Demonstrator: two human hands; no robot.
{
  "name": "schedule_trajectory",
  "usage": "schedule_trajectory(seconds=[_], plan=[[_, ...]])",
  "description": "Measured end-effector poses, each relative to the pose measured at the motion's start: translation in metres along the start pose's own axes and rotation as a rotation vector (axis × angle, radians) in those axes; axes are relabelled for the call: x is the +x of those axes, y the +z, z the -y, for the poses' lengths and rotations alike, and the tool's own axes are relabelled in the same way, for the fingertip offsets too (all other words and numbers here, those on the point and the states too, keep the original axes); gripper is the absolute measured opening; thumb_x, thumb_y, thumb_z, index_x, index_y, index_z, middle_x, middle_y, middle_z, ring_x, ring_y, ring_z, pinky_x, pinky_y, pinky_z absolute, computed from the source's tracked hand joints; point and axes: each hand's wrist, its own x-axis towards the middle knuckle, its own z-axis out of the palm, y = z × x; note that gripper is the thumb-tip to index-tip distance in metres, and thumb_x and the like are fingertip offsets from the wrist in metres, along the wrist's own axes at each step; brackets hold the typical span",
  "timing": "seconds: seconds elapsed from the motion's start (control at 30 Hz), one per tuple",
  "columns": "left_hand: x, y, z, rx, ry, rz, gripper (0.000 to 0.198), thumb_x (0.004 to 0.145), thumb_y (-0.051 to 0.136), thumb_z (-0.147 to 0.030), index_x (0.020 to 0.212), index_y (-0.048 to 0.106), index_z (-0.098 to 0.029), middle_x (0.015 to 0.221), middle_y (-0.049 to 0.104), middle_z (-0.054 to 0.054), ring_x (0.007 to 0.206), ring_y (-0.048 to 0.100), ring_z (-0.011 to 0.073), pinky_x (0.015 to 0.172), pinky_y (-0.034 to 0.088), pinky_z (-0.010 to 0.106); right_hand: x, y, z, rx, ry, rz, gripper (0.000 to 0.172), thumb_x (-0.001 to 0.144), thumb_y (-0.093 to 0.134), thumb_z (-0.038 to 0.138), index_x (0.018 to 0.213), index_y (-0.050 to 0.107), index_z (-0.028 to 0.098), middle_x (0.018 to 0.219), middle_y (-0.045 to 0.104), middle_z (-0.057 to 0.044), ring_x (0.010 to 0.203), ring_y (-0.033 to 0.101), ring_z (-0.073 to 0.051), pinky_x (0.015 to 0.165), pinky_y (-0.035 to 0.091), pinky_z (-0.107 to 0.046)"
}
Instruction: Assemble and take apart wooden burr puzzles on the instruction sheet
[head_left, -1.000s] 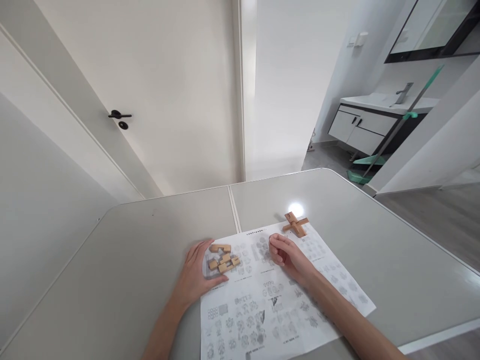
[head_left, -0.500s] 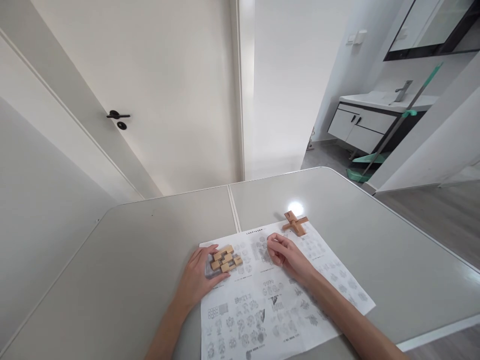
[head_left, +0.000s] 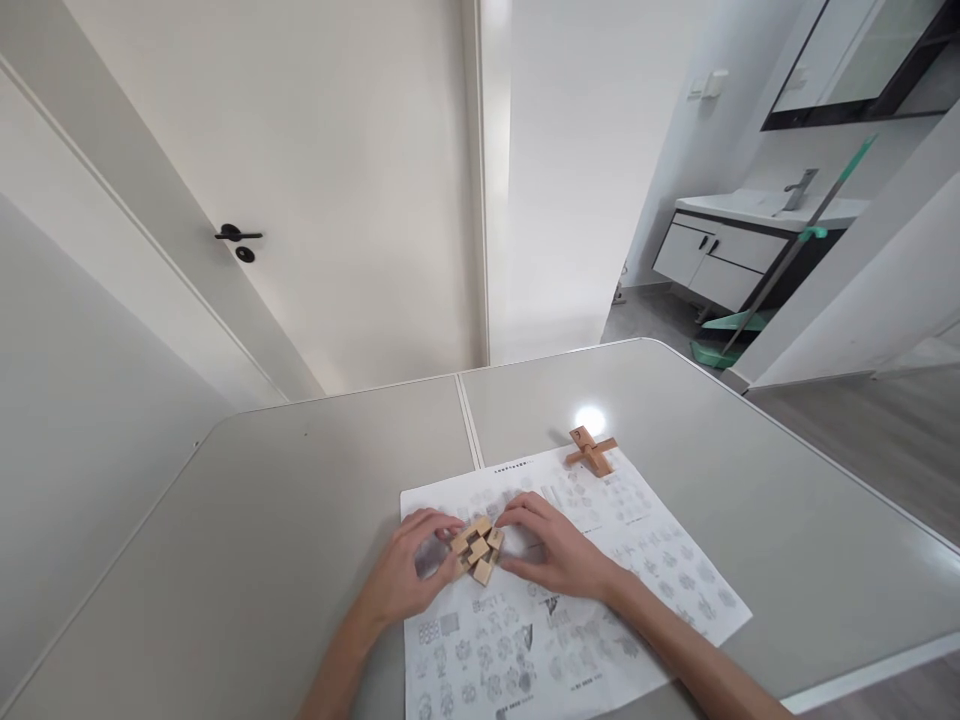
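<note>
A light wooden interlocking puzzle (head_left: pixel 478 549), made of several small blocks with gaps between them, is between my two hands over the printed sheet (head_left: pixel 540 650). On its left side, my left hand (head_left: pixel 416 565) grips it between curved fingers and thumb. My right hand (head_left: pixel 559 552) has its fingertips and thumb bent around the right side. Parts of the puzzle's edges are hidden by the fingers. A darker, cross-shaped wooden puzzle (head_left: pixel 592 452) rests on the far right corner of the sheet, apart from both hands.
The sheet, covered in small diagrams, lies on a grey folding table (head_left: pixel 337 480) with a seam (head_left: pixel 469 425). Behind the table is a closed door (head_left: pixel 375 200). Back right are a washbasin cabinet (head_left: pixel 720 250) and a green-handled broom and dustpan (head_left: pixel 720 352).
The block puzzle has moved right and toward me, and turned. My right hand has come left and down from the sheet to the puzzle's right side. The cross-shaped puzzle stays put.
</note>
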Motion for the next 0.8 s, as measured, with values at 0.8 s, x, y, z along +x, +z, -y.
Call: schedule_trajectory(seconds=[0.8], plan=[[-0.001,-0.003,0.008,0.163,-0.017,-0.049,0.014,0.097,0.054,-0.028,0.102,0.067,-0.025,0.106,0.068,0.004,0.092,0.066,0.0205,0.083,0.055,0.033,0.000,-0.002,0.001,0.150,0.183,0.071,0.022,0.086,0.079,0.042,0.091,0.067,0.024,0.083,0.064,-0.001,0.075,0.056,-0.019,0.063,0.045,-0.029]])
